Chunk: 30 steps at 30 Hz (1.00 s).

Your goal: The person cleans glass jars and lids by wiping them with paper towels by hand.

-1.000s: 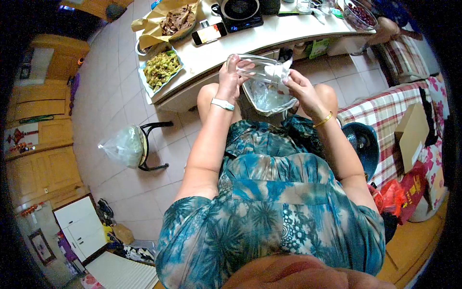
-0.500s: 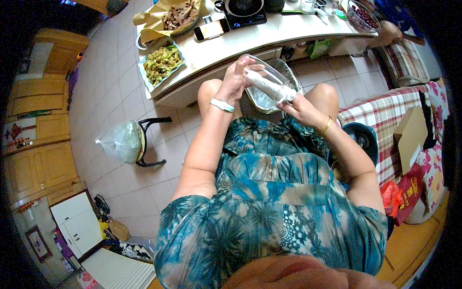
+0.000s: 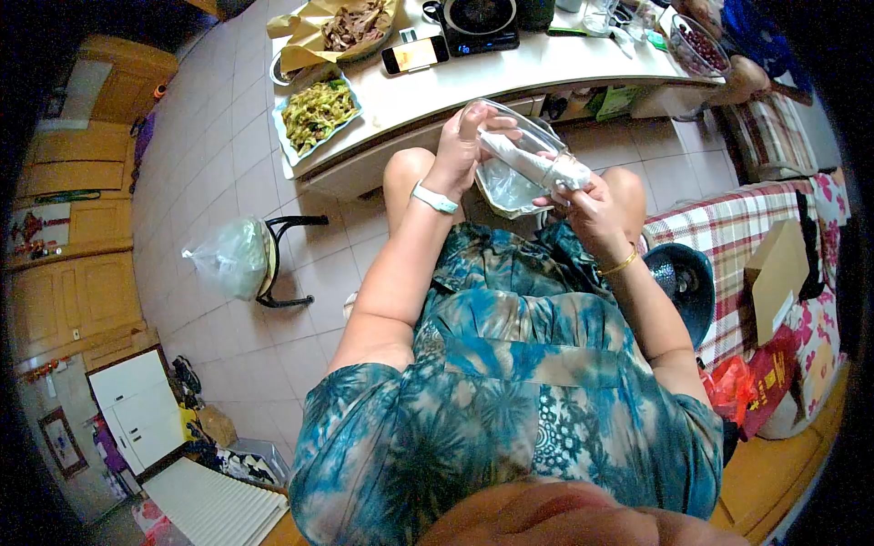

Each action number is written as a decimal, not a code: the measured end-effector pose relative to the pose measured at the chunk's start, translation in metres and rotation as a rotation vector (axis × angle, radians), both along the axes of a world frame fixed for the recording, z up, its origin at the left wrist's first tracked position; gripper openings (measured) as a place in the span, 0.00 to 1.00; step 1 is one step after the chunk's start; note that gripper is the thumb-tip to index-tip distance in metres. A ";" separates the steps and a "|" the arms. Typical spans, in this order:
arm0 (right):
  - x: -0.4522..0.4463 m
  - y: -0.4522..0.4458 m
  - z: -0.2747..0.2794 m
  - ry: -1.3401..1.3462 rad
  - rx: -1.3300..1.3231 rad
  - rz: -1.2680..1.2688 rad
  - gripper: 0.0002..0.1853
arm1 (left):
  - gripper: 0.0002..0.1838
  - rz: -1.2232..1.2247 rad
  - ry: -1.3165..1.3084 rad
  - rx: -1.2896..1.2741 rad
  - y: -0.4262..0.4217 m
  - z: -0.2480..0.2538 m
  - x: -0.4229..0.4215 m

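Note:
My left hand (image 3: 462,141) grips the left end of a clear glass bowl (image 3: 525,127), which is tilted on its side. Against the bowl, my right hand (image 3: 590,202) presses a crumpled white paper towel (image 3: 551,168), its fingers closed round the towel and the bowl's right end. Part of the bowl's rim is hidden by the towel and fingers. Directly below them stands a bin with a clear plastic liner (image 3: 505,193), between my knees.
On the white table (image 3: 391,105) are a dish of green vegetables (image 3: 319,114), meat on brown paper (image 3: 357,25), a phone (image 3: 415,55), an induction cooker (image 3: 481,41) and a bowl of dark red fruit (image 3: 699,45). A stool (image 3: 271,264) bearing a plastic bag stands left.
Both hands have shifted slightly right in view with the bowl and towel. The fingers of my left hand have spread further along the bowl; the right hand still holds the towel.

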State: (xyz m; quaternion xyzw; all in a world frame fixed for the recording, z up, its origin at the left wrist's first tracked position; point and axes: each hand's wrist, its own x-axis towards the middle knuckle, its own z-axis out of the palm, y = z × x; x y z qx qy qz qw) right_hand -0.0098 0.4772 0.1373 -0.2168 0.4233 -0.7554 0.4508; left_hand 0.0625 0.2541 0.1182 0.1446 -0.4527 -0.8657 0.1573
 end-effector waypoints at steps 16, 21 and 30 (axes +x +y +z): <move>-0.039 0.009 0.052 1.436 0.055 -0.558 0.29 | 0.27 0.351 -0.164 -0.076 -0.013 0.016 0.003; -0.020 -0.043 0.035 2.019 0.302 -0.276 0.34 | 0.23 0.328 -0.093 -0.026 0.015 0.026 0.001; -0.104 -0.073 -0.022 0.515 0.452 0.124 0.17 | 0.19 0.326 -0.025 -0.288 0.027 0.007 0.000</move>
